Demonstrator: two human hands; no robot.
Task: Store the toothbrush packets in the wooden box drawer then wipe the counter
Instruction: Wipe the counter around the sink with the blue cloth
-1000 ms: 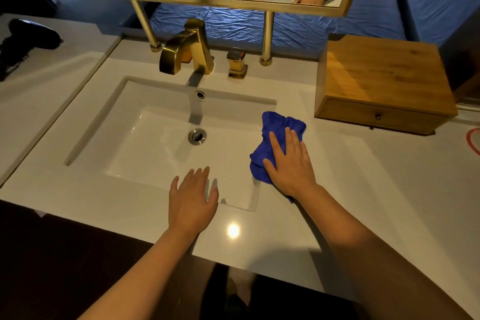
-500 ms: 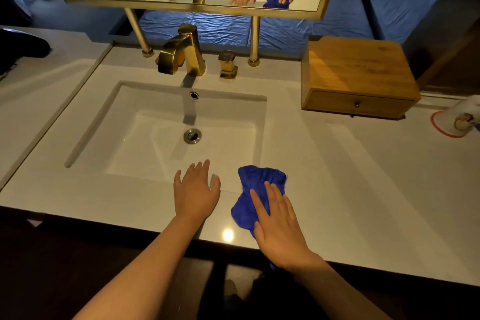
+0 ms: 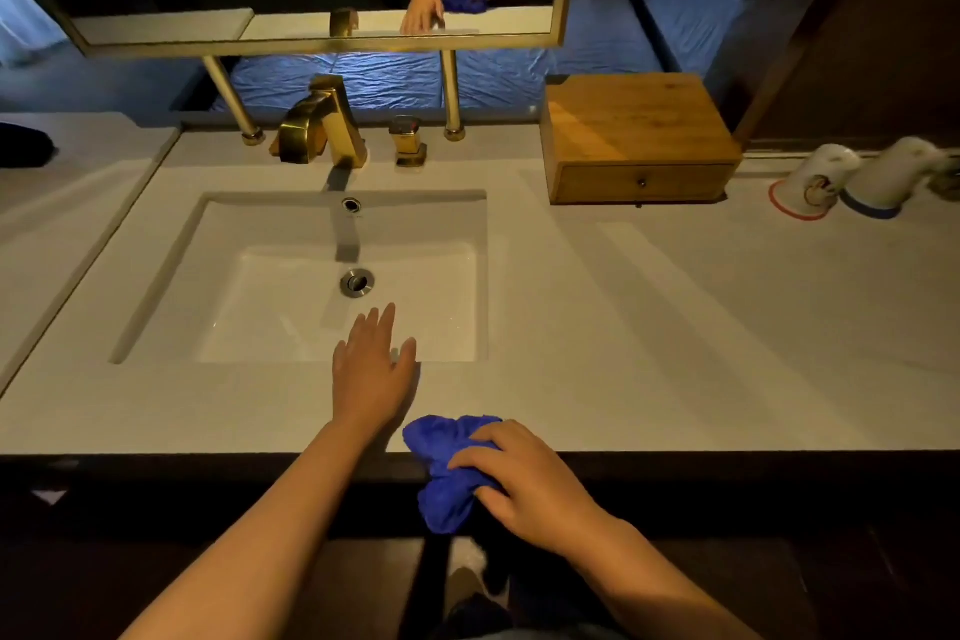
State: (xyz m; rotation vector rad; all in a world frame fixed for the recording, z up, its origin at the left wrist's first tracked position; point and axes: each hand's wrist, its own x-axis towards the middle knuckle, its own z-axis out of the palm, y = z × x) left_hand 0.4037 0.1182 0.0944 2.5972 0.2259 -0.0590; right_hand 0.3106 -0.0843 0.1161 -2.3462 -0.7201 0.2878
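Note:
A crumpled blue cloth [image 3: 441,468] hangs over the front edge of the white counter [image 3: 649,327]. My right hand [image 3: 524,478] grips it with curled fingers, just past that edge. My left hand [image 3: 371,374] rests flat on the counter at the sink's front rim, fingers straight. At the back right stands the wooden box [image 3: 636,130], its drawer [image 3: 641,182] closed. No toothbrush packets are visible.
A white sink basin [image 3: 291,307] lies ahead, with a gold faucet [image 3: 322,125] and gold handle [image 3: 409,140] behind it. Two upturned cups [image 3: 815,182] stand at the far right. A gold-framed mirror [image 3: 311,42] hangs above. A dark object [image 3: 23,146] lies far left.
My right hand has dragged the blue cloth from beside the sink's right rim back to the counter's front edge, and its fingers have curled round it. My left hand stayed in place.

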